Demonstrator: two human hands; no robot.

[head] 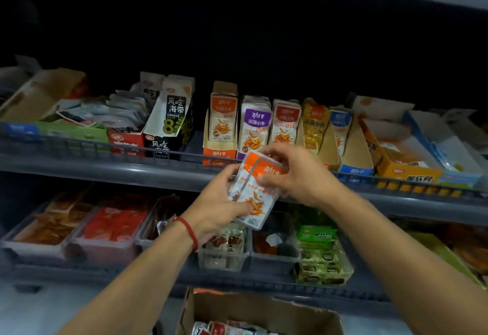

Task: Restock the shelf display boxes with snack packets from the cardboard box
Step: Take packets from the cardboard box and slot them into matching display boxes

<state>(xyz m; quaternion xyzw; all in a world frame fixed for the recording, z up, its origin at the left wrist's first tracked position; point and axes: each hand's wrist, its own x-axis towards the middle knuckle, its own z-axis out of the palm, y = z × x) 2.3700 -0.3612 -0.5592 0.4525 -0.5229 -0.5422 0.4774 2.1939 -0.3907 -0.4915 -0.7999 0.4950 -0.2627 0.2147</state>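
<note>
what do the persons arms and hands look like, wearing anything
Both forearms are bare, with no sleeves in view and no gloves on either hand. The left hand has a thin red string bracelet around its wrist. The right hand shows no bracelet, watch or ring that can be made out.

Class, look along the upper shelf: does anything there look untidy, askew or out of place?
Yes. At the left, the packets in the green-fronted display box lie in a loose, tumbled heap rather than upright in rows. The black-and-white seaweed box beside it leans sideways. The orange packets in both hands are not yet shelved.
</note>
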